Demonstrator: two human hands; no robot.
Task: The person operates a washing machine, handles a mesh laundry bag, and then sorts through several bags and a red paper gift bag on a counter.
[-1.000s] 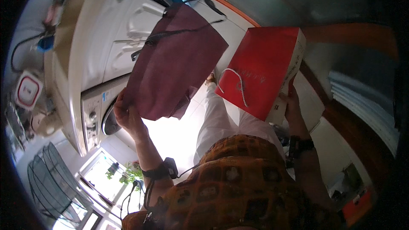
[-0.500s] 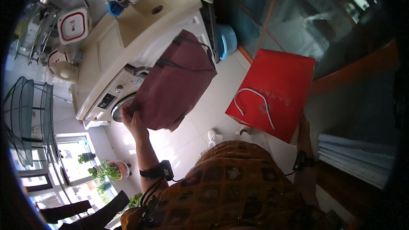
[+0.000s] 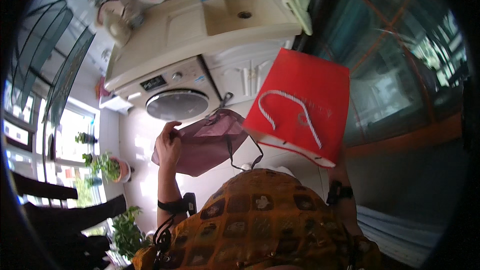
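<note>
Lowered now, maroon bag (image 3: 207, 142) hangs beside raised red bag (image 3: 302, 105).

Home laundry corner, washing machine (image 3: 176, 104), sink (image 3: 235, 12), potted plants (image 3: 104, 166)

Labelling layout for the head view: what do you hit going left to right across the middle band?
Potted plant → left hand → maroon drawstring bag → red paper gift bag → glass partition.
</note>
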